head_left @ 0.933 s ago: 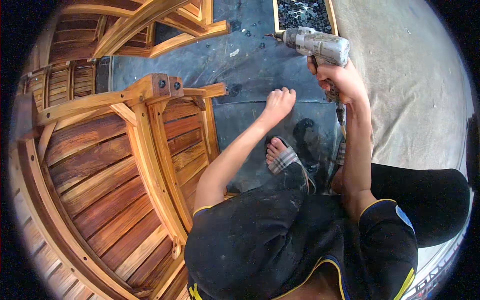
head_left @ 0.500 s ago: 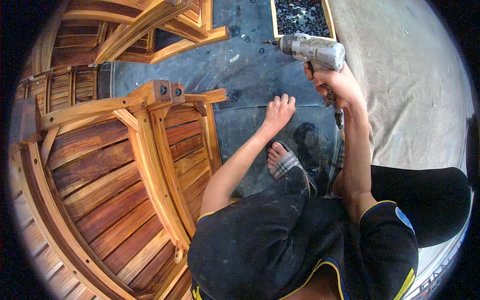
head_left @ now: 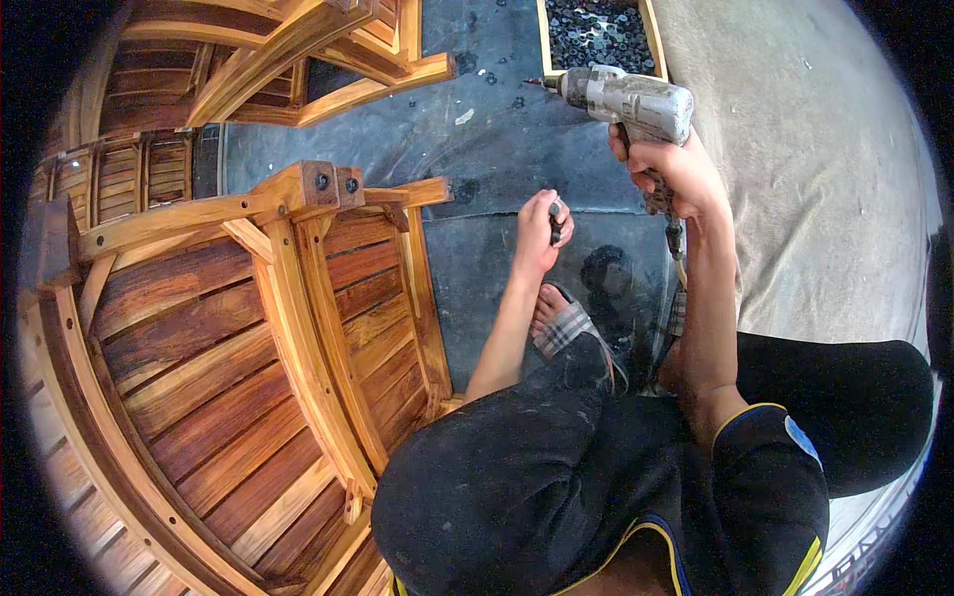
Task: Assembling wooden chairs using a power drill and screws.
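My right hand [head_left: 676, 167] is wrapped round the grip of a scuffed silver-grey power driver [head_left: 628, 103], raised at the upper right. Its bit points left, and a hose [head_left: 677, 243] runs down from the handle. Over the dark floor sheet, my left hand [head_left: 543, 234] is closed on a small dark piece [head_left: 555, 224]; the fingers cover part of it, so its kind does not show. Left of that hand is a wooden frame [head_left: 288, 253] with slatted panels, two dark bolt heads [head_left: 322, 183] showing on its corner block.
A wooden-rimmed tray [head_left: 544, 40] of small black round pieces stands at the far side. Several loose ones lie on the dark sheet [head_left: 477, 139]. Another wooden frame [head_left: 397, 79] stands far left. Beige cloth [head_left: 795, 199] covers the right. My sandalled foot [head_left: 561, 323] is below my left hand.
My left hand has turned over and drawn slightly left and nearer, so the dark piece in its fingers now shows. The right hand and driver have shifted a little to the right.
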`<state>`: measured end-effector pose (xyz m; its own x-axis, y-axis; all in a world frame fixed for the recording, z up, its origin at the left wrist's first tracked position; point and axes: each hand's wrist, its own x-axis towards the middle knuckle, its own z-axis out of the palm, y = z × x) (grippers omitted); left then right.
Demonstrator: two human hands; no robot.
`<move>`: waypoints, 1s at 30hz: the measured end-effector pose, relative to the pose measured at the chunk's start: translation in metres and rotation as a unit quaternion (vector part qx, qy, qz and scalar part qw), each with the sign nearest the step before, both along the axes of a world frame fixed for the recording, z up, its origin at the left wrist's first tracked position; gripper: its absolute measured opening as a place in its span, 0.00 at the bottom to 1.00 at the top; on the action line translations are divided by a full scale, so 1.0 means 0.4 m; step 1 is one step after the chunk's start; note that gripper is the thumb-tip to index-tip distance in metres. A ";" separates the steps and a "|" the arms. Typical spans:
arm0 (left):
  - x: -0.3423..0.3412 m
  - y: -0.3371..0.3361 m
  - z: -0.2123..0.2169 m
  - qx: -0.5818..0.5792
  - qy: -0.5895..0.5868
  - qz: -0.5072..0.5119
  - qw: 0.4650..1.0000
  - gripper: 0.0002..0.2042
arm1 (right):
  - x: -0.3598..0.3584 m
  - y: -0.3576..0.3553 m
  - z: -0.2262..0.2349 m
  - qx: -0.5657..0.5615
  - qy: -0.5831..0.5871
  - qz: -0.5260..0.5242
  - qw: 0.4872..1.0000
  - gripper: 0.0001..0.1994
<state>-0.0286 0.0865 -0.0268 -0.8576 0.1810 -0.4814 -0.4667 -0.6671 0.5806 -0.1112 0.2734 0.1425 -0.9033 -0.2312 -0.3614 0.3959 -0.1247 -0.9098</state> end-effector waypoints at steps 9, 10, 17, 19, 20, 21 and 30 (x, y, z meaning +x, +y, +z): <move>-0.043 -0.037 0.128 0.145 0.083 0.007 0.986 0.12 | 0.012 -0.028 -0.002 -0.024 0.004 0.034 0.999 0.17; -0.047 -0.049 0.139 0.144 0.084 0.009 0.986 0.12 | 0.015 -0.035 0.001 -0.025 0.005 0.036 0.999 0.17; -0.062 -0.100 0.218 0.188 0.020 0.081 0.979 0.13 | 0.025 -0.055 0.010 -0.047 -0.011 0.056 0.997 0.18; -0.067 -0.114 0.248 0.172 0.024 0.076 0.982 0.13 | 0.028 -0.059 0.022 -0.064 -0.015 0.059 0.996 0.19; -0.071 -0.120 0.255 0.159 0.022 0.069 0.985 0.14 | 0.027 -0.061 0.019 -0.083 -0.010 0.064 0.994 0.16; -0.079 -0.128 0.257 0.136 0.016 0.060 0.989 0.14 | 0.026 -0.063 0.020 -0.101 -0.005 0.068 0.992 0.14; -0.093 -0.140 0.376 0.108 0.035 0.020 0.993 0.12 | 0.045 -0.065 0.092 -0.118 -0.015 0.076 0.990 0.18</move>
<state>-0.0658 0.0306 0.1235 -0.8964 0.2386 -0.3735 -0.4006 -0.7966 0.4527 -0.0932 0.2475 0.1794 -0.8415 -0.4444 -0.3073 0.4528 -0.2698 -0.8498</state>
